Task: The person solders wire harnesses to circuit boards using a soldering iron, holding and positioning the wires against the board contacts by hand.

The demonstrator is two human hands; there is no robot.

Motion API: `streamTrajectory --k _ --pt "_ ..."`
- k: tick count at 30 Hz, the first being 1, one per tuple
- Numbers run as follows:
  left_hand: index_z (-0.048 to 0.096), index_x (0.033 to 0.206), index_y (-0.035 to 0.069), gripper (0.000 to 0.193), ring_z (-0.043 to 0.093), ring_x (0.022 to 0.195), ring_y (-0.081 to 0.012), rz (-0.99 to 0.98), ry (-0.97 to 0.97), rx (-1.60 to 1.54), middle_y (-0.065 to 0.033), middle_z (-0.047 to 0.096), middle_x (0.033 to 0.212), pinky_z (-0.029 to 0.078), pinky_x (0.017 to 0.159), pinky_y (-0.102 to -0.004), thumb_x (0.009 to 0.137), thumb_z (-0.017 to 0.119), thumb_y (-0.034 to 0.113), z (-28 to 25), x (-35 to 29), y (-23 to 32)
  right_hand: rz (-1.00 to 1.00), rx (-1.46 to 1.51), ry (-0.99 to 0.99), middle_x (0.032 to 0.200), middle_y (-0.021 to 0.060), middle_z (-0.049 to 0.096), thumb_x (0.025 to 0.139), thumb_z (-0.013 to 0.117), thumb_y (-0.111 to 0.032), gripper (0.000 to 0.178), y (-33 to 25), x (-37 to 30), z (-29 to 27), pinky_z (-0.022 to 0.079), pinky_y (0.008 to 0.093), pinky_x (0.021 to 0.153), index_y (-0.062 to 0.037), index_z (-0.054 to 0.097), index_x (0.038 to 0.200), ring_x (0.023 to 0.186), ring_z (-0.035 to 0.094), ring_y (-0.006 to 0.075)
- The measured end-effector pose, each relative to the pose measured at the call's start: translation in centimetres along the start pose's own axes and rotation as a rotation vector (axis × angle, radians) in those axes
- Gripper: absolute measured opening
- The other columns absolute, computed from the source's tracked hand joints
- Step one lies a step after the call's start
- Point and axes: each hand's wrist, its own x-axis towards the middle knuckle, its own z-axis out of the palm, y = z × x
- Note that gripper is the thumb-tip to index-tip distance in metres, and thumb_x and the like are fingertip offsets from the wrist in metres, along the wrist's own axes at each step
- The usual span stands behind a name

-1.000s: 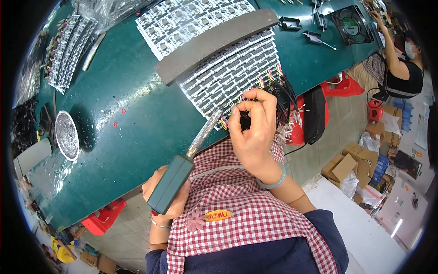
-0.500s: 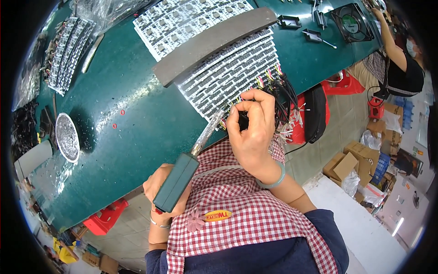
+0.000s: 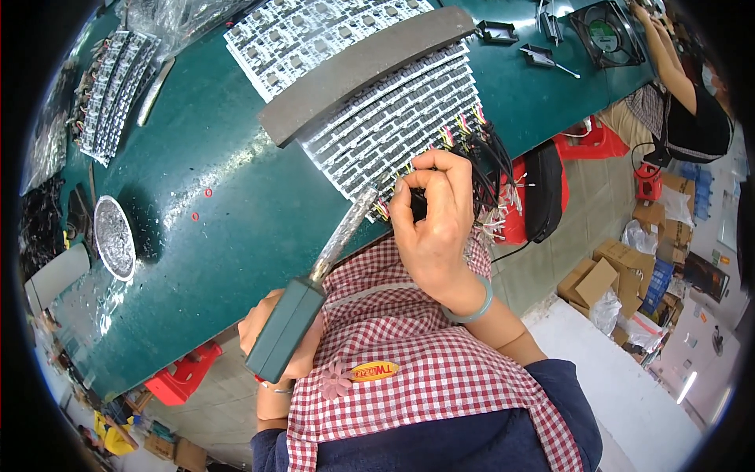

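My left hand (image 3: 259, 326) is closed round the boxy dark green handle of a soldering iron (image 3: 288, 329). Its silvery shaft points up and right, the tip at the near edge of a circuit board panel (image 3: 385, 135) made of many small boards in rows. Close to that tip, my right hand (image 3: 439, 220) has thumb and index finger pinched at the board's edge, apparently on a thin wire (image 3: 406, 170) whose end the fingers hide. Black cables (image 3: 489, 161) with coloured ends trail from the panel's right side. Lying across the panel is a long dark grey bar (image 3: 366, 75).
On the green table (image 3: 228, 259) stand a white-rimmed bowl (image 3: 115, 237) and a black fan (image 3: 605, 37). More boards (image 3: 118, 94) lie at the left, small red rings (image 3: 208, 192) nearer. A co-worker (image 3: 680, 86) is at the far right; red stools (image 3: 185, 374) flank the table.
The soldering iron and my left hand have shifted slightly down and left, drawing the tip back a little from my right fingers. My right hand stays almost where it was.
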Motion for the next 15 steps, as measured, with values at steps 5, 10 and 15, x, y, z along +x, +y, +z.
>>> streamTrajectory --k 5,10,15 --pt "0.073 0.088 0.001 0.027 0.07 0.071 -0.0268 0.005 0.049 -0.017 -0.015 0.072 0.092 0.055 0.063 -0.0319 0.062 0.076 0.005 0.3 -0.4 -0.5 0.037 0.043 -0.005 0.101 0.016 0.056 0.076 0.068 0.008 0.017 0.1 -0.2 -0.1 0.051 0.0387 0.072 0.0034 0.057 0.088 0.088 0.06 0.031" --pt "0.073 0.09 0.002 0.029 0.07 0.071 -0.0278 -0.087 0.02 -0.004 -0.0157 0.071 0.092 0.056 0.063 -0.033 0.061 0.076 0.005 0.5 -1.4 -1.0 0.13 0.137 0.01 0.101 0.0158 0.056 0.078 0.067 0.007 0.013 0.0 -0.6 0.0 0.05 0.0384 0.073 0.0026 0.058 0.087 0.087 0.06 0.03" --pt "0.073 0.09 0.001 0.029 0.071 0.072 -0.0282 -0.116 0.022 -0.023 -0.0162 0.071 0.092 0.057 0.064 -0.0331 0.062 0.076 0.005 0.5 -1.6 -1.0 0.165 0.178 0.032 0.1 0.0153 0.057 0.078 0.067 0.007 0.012 0.0 -0.5 0.1 0.05 0.0365 0.072 0.002 0.058 0.086 0.085 0.06 0.0283"
